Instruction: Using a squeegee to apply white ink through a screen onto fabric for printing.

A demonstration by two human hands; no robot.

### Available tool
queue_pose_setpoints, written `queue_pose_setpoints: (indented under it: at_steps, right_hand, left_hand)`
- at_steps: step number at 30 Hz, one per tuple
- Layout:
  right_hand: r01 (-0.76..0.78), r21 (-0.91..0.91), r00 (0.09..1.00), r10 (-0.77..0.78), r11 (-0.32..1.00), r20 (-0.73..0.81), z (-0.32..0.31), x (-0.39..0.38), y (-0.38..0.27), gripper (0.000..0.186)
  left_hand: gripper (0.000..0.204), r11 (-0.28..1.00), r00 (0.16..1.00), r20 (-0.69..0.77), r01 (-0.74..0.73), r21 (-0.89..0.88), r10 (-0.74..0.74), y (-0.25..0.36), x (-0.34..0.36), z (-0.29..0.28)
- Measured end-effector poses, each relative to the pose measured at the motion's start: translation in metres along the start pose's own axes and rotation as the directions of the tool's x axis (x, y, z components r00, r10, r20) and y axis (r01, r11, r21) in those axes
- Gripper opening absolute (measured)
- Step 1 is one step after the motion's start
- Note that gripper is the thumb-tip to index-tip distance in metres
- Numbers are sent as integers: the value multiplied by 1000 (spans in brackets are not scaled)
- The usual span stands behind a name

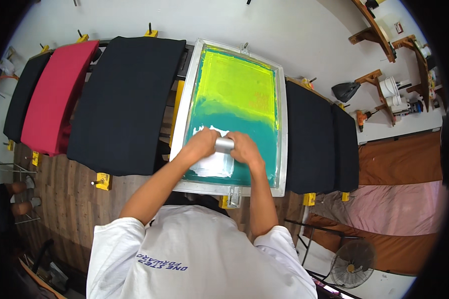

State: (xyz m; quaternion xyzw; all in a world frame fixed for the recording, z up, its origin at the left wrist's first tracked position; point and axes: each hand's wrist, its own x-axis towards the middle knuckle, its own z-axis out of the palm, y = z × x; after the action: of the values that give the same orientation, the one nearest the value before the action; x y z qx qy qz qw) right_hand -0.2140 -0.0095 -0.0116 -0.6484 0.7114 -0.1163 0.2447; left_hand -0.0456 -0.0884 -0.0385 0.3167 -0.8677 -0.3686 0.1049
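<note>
In front of me is a screen-printing screen [283, 149] with a pale metal frame. Its mesh is yellow-green [234, 77] in the far half and teal [257, 132] in the near half. Both my hands grip a squeegee with a silver metal handle [224, 145], over the near half. My left hand [203, 143] is closed around the handle's left part, my right hand [244, 148] around its right part. The squeegee's blade is hidden from me. White ink [212, 167] lies smeared on the mesh under and in front of my hands.
Black garments [127, 99] and a pink-red one [57, 94] lie on boards to the left; more black ones [309, 139] are on the right. Yellow brackets [103, 181] stick out at board ends. A clamp [234, 196] sits on the screen's near edge. A fan [351, 268] stands lower right.
</note>
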Motion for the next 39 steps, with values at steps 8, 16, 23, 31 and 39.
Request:
queue_pose_setpoints:
  at_steps: [8, 16, 23, 31, 39]
  right_hand:
    - [52, 124, 976, -25, 991, -214, 47, -104, -38, 55]
    - [-46, 29, 996, 44, 999, 75, 11, -68, -34, 39]
    - [-33, -56, 999, 35, 998, 33, -12, 31, -4, 29]
    - [-43, 49, 989, 49, 998, -138, 17, -10, -11, 41]
    - [-33, 119, 985, 53, 992, -167, 39, -78, -30, 48]
  left_hand:
    - [45, 998, 992, -114, -64, -10, 63, 34, -107, 29]
    - [54, 992, 984, 160, 99, -82, -85, 45, -73, -17]
    - [39, 999, 998, 29, 50, -21, -50, -3, 20, -25]
    - [50, 998, 999, 20, 36, 56, -37, 11, -18, -11]
    - [56, 999, 999, 13, 38, -36, -38, 32, -79, 15]
